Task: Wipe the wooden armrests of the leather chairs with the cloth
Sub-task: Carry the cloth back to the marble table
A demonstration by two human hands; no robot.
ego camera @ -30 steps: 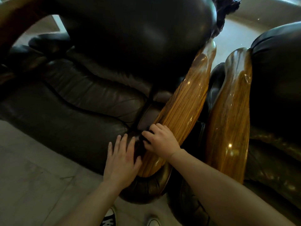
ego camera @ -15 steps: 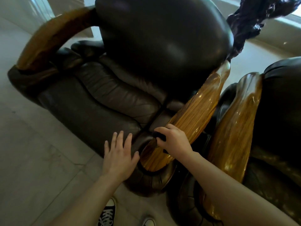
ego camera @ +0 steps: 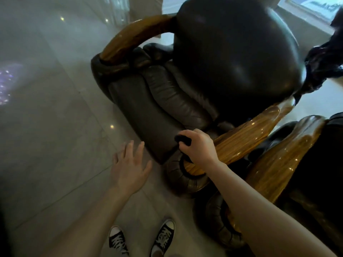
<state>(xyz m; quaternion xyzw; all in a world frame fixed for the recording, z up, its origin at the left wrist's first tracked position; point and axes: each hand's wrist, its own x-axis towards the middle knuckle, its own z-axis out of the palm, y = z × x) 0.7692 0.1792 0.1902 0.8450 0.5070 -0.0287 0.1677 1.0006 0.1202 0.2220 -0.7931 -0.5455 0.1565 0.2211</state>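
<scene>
Polished grey stone floor (ego camera: 55,112) fills the left of the view, its glossy tiles mirroring small ceiling lights. On it stands a dark brown leather chair (ego camera: 232,52) with a smooth, bulbous backrest and a creased, padded seat.

The right hand (ego camera: 196,147) rests on the front end of the near wooden armrest (ego camera: 246,134). Its fingers (ego camera: 187,134) curl tightly around a small wad of black cloth (ego camera: 182,140), which shows only as a dark lump beyond the knuckles, pressed where the wood meets the seat cushion. The armrest is honey-coloured with fine straight grain under a thick glossy lacquer, and it tapers toward the backrest. A rolled leather pad wraps under its rounded front end.

The left hand (ego camera: 128,167) hovers above the floor just beside the chair front, palm down, fingers (ego camera: 138,151) spread wide and touching nothing.

A second lacquered armrest (ego camera: 289,154), belonging to a neighbouring leather chair (ego camera: 324,173), lies just beside the first. The far armrest (ego camera: 133,36) curves in duller brown wood. Black canvas sneakers (ego camera: 163,236) with white laces and toe caps stand at the bottom edge. No readable writing shows.
</scene>
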